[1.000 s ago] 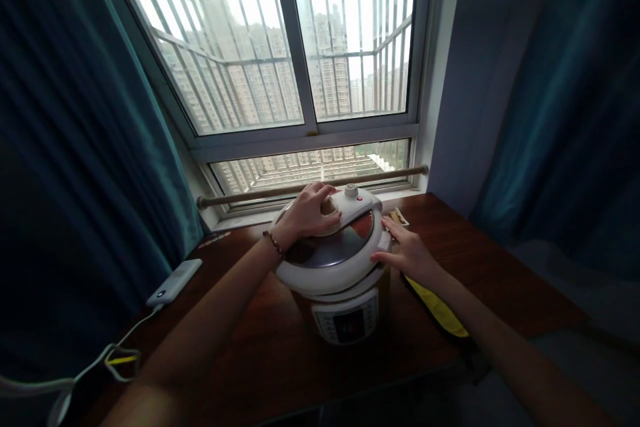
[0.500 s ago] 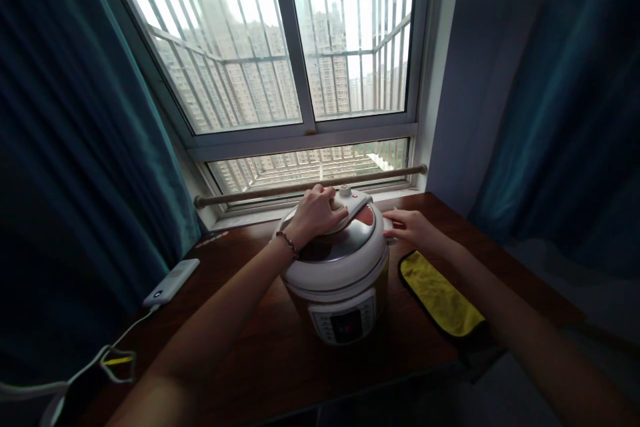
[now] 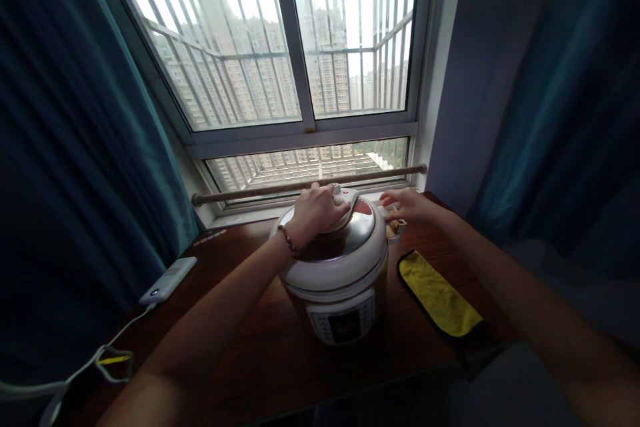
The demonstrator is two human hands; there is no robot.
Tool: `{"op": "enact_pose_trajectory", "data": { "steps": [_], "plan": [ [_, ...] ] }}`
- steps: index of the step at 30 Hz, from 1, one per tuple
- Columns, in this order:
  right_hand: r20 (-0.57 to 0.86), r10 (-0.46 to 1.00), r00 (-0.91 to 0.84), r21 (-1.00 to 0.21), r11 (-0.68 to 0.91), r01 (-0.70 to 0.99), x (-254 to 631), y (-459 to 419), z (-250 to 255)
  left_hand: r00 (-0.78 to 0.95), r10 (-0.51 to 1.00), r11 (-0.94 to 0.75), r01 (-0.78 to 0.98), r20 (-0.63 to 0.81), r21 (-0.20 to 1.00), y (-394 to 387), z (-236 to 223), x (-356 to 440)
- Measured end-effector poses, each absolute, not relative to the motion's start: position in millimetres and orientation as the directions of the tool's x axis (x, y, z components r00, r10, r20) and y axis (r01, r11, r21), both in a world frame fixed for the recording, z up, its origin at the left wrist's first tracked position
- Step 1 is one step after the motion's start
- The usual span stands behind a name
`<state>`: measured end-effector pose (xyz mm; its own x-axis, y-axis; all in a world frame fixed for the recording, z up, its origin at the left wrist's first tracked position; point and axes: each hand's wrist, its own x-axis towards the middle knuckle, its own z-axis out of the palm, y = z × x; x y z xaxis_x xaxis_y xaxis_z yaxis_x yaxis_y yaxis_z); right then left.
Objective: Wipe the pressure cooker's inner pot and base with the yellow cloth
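A white electric pressure cooker [image 3: 333,273] with a dark front control panel stands on the table. Its round metallic lid [image 3: 350,240] is on the pot. My left hand [image 3: 320,208], with a beaded bracelet at the wrist, is wrapped round the white lid handle [image 3: 351,199], hiding much of it. By the cooker's right rim is my right hand [image 3: 406,205], its fingers apart. Just below these fingers, the cooker's side handle [image 3: 397,232] shows; whether the fingertips touch the rim is hard to tell.
A yellow cloth [image 3: 440,293] with black edging lies right of the cooker on the brown wooden table [image 3: 250,347]. On the left, a white power bank or phone-like device [image 3: 169,280] has a white cable [image 3: 93,361]. A barred window [image 3: 300,80] and blue curtains [image 3: 65,113] surround the table.
The lid handle has turned, its far end swinging left under my left hand. My right hand has moved up off the cooker's side handle, uncovering it.
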<state>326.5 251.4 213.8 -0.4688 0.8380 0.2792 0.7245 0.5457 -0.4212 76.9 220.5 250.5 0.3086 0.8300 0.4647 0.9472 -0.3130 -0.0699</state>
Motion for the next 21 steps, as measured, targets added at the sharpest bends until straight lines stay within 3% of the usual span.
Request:
{"op": "enact_pose_trajectory", "data": {
  "steps": [9, 13, 21],
  "plan": [
    [0.212, 0.843, -0.494, -0.413, 0.535, 0.736, 328, 271, 203, 0.304, 0.87, -0.298, 0.951, 0.388, -0.077, 222, 242, 84],
    [0.252, 0.828, -0.5, -0.421, 0.559, 0.714, 331, 276, 197, 0.344, 0.859, -0.337, 0.938, 0.38, -0.087, 223, 243, 78],
    [0.25, 0.812, -0.527, -0.402, 0.582, 0.706, 334, 281, 194, 0.642, 0.716, -0.623, 0.765, 0.274, -0.164, 224, 252, 44]
  ]
}}
